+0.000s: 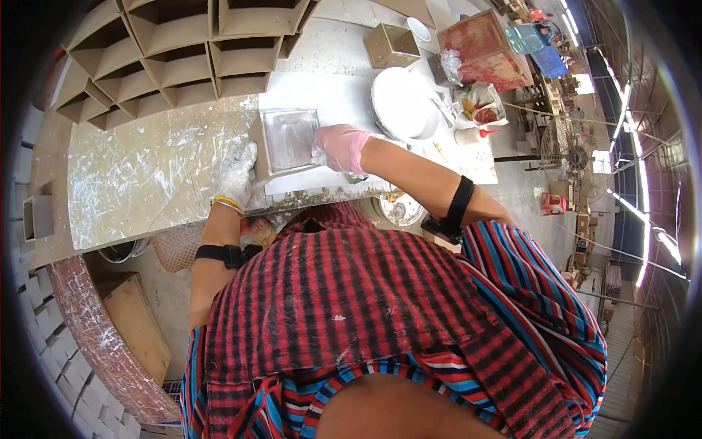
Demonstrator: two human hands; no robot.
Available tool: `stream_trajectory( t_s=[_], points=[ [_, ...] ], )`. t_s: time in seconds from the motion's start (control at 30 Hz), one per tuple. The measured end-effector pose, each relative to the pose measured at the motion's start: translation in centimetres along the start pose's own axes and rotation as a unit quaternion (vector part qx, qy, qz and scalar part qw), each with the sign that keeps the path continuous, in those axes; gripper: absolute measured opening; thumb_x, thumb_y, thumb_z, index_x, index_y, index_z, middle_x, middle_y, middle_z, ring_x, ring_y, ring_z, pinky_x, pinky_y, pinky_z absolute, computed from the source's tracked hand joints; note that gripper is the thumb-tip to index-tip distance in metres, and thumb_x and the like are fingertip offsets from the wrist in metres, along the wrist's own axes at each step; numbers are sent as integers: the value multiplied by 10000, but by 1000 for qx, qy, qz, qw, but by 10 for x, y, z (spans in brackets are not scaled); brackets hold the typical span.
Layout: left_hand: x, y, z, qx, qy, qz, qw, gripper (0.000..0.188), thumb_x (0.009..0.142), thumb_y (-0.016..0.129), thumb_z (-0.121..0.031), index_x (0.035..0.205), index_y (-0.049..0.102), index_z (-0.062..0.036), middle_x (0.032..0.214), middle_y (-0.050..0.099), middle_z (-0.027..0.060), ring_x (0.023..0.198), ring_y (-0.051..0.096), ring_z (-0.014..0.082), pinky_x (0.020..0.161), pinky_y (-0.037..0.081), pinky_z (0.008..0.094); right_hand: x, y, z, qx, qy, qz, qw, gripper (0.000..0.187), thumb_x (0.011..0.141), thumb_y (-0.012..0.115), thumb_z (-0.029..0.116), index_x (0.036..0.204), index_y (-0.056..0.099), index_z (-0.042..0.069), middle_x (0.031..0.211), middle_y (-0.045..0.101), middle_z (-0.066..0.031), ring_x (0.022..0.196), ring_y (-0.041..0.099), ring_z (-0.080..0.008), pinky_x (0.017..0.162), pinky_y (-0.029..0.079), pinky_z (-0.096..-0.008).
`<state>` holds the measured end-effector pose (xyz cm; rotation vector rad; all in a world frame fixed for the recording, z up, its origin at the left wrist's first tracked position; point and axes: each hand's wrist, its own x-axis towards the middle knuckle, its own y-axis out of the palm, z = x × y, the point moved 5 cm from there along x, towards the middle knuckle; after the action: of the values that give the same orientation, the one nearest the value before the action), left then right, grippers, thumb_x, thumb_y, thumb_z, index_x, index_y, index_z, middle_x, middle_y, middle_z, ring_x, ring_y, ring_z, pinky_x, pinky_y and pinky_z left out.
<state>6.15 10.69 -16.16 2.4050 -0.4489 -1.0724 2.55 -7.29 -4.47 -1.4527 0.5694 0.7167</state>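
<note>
A shallow brown box (290, 139) with a smeared grey-white face lies on white sheeting near the table's front edge. Against its left side is my left hand (237, 174), in a whitish, stained glove, its fingers closed along that edge. My right hand (342, 148) wears a pink glove and reaches over the box's right edge. Its fingers are bent inward, with something whitish by the fingertips that I cannot make out. Just beyond the right hand stands a round white basin (378, 102) with white contents.
Brown open-topped boxes (175, 66) are stacked at the far left. A single box (393, 45) and a white cup (419, 29) stand farther back. Right of the basin are a red-tipped bottle (472, 136) and a bag (482, 106). A fan (574, 156) stands right.
</note>
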Motion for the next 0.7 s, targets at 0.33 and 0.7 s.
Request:
stream_trajectory(
  t_s=[0.33,0.7],
  points=[
    [-3,-1,-1,-5,-10,-8,1000,350,817,637,-260,1114,535,-105,980,585,52,812,590,202,610,527,412,6,-21,64,99,-99,-141,980,360,689,572,84,1036,573,-11,942,604,-203,884,585,-340,808,466,-368],
    [-4,-7,-2,-32,43,-11,998,359,811,645,-211,1121,532,-69,987,590,68,814,588,177,638,527,378,-12,-57,28,166,-145,-214,952,367,782,615,207,1127,554,98,1119,578,-103,1001,565,-250,934,407,-296]
  ],
)
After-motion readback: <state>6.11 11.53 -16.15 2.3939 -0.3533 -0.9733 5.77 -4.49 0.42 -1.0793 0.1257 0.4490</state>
